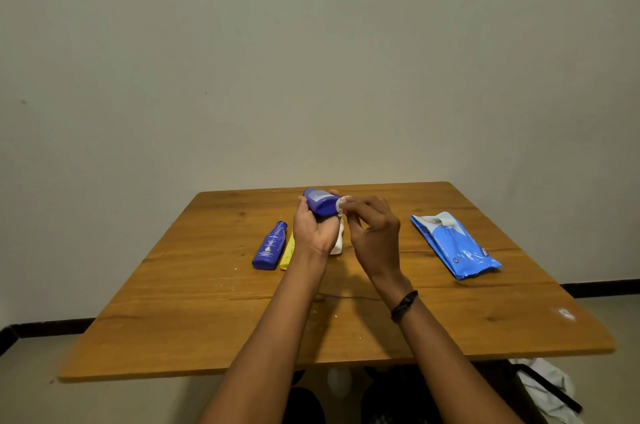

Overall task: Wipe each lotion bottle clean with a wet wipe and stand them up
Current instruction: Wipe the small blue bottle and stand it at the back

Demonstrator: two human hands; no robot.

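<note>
The job looks to be in its early part. No bottle stands upright anywhere on the brown wooden bench [207, 319], and one is in the hands being cleaned.

The left hand [313, 229] has its fingers curled round a dark blue plastic lotion bottle [320, 203]. It holds the bottle on its side in the air, above the middle of the bench and toward the far edge. The right hand [374, 233] pinches a small crumpled white wet wipe [341, 205] between its fingertips and thumb. The wipe is pressed against the end of that bottle that points right. I cannot tell whether that end is the cap or the base.

Three more bottles lie flat on the bench, a little left of the middle and partly under the hands:
- A second blue lotion bottle with a white-lettered label [269, 247] lies closest to the left edge.
- A pale yellow bottle or tube [287, 255] lies just beside it, mostly hidden by the left wrist.
- A white bottle [337, 245] shows only as a sliver between the two hands.

Nothing shows whether any of these three has been wiped. All four bottles have yet to be stood up, so most of the work seems to be left.

The count is four bottles: two blue, one yellow and one white. One wipe is out. One shiny blue pack of wet wipes [453, 247] lies flat toward the right edge, with a pale patch at its far end that may be the flap. A black cord band [404, 306] circles the right wrist.
</note>
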